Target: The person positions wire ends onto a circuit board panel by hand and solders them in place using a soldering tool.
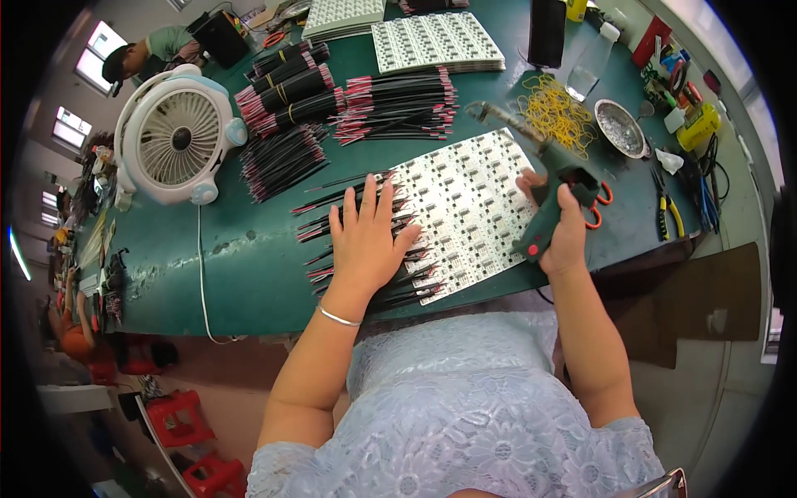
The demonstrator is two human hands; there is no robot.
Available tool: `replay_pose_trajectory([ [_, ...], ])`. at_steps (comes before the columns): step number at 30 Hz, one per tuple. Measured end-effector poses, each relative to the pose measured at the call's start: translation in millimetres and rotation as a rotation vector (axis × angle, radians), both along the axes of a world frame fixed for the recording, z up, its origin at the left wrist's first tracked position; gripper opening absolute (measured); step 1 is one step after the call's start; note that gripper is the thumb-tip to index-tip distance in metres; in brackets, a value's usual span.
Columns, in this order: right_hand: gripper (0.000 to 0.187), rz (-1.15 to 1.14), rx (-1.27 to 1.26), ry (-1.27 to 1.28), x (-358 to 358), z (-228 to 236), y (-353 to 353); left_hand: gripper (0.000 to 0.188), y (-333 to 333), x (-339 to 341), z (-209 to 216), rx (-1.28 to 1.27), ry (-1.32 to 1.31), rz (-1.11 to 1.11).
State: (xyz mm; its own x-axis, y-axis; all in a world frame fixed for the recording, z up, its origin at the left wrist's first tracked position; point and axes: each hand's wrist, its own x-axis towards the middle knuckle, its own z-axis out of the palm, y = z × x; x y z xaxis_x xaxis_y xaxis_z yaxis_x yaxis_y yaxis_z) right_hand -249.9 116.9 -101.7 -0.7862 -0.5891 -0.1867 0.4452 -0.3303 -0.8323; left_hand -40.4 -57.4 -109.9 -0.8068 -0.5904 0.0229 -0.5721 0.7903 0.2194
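My left hand (365, 236) lies flat with fingers spread over a row of short black and red wires (311, 236). Those wires reach onto the left edge of a white circuit board panel (465, 203) covered with small dark parts. In my right hand (566, 232) is a dark green pistol-shaped soldering gun (544, 203) with a red button low on its grip. Its metal front end points up and left, above the far right part of the panel, and looks blurred. Whether its tip touches anything I cannot tell.
Bundled black wires (286, 87) and loose wires (398, 104) lie beyond the panel. Behind are stacked panels (437, 41); a white fan (174, 137) stands left. Yellow rubber bands (556, 112), a metal bowl (621, 129), orange-handled scissors (599, 203) and pliers (667, 207) lie right.
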Motion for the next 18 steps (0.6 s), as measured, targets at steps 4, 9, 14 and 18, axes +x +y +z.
replay_pose_trajectory([
  [4, 0.046, -0.008, 0.031, 0.002, 19.2, -6.8, 14.8, 0.075, 5.4, 19.0, -3.3, 0.028, -0.053, 0.051],
  [9, 0.037, -0.043, -0.002, -0.049, 24.0, 2.6, 26.9, 0.065, 4.5, 18.5, 30.3, 0.012, 0.055, -0.013],
  [14, 0.051, -0.074, 0.014, -0.092, 41.2, 0.2, 44.5, 0.064, -8.1, -3.2, 29.4, -0.107, 0.096, -0.179],
  [18, 0.052, -0.129, 0.034, -0.134, 63.2, 4.5, 63.9, 0.067, -10.4, 45.6, 10.5, 0.086, -0.11, -0.173],
])
